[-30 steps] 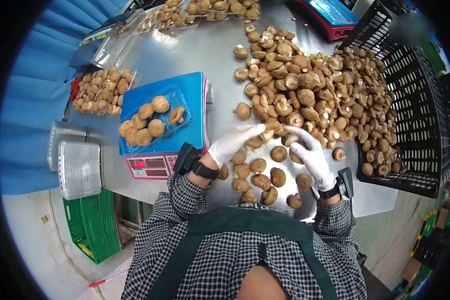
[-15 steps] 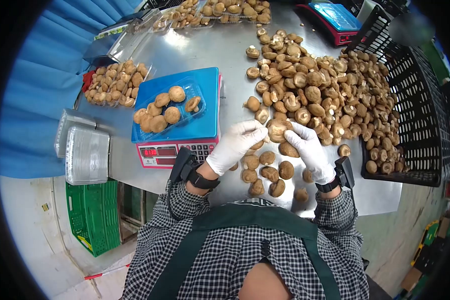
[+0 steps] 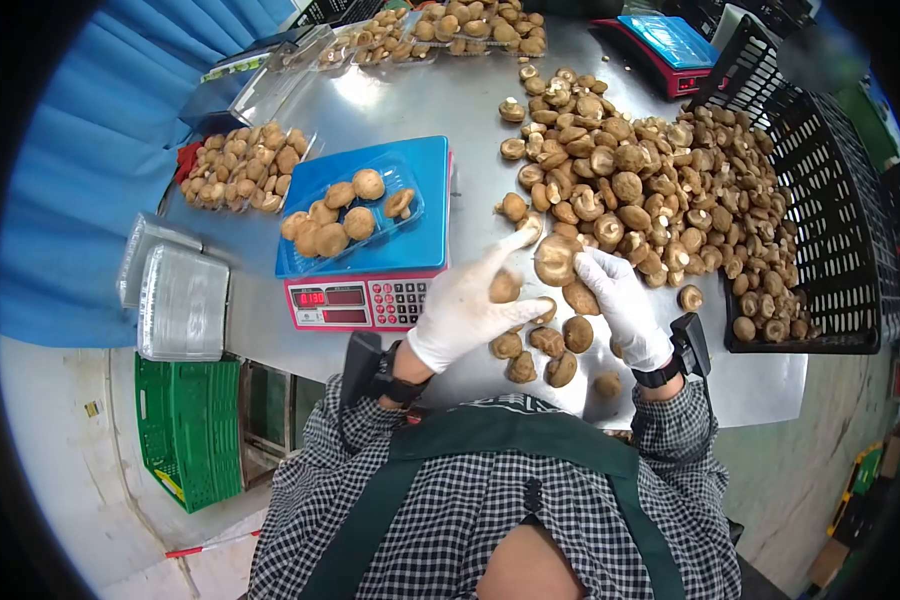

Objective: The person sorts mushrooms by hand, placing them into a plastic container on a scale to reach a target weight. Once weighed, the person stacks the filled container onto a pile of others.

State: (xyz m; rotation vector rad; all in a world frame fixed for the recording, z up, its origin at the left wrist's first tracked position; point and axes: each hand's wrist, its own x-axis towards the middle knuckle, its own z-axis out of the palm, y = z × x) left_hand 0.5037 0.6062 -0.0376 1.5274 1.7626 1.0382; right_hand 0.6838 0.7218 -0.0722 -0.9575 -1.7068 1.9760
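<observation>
My right hand (image 3: 618, 303), in a white glove, pinches a large shiitake mushroom (image 3: 554, 260) by its right edge, underside showing. To the left of it my gloved left hand (image 3: 470, 310) is spread, thumb and forefinger wide apart. Between them shows another mushroom (image 3: 505, 286), which seems to lie on the table. Several loose mushrooms (image 3: 547, 341) lie just below the hands. A blue-topped scale (image 3: 295, 265) on my left reads about 0.130 and bears a clear plastic tray (image 3: 407, 222) with several mushrooms in it.
A big heap of mushrooms (image 3: 630, 187) spills from a tipped black crate (image 3: 830, 190) on the right. Filled trays (image 3: 245, 165) stand at the left and back. Stacked clear trays (image 3: 182, 305) sit at the left edge. A second scale (image 3: 670, 50) stands at the back right.
My left hand has let go of the mushroom and opened, its fingers spreading. My right hand still holds the mushroom, now turned. The view has shifted slightly.
</observation>
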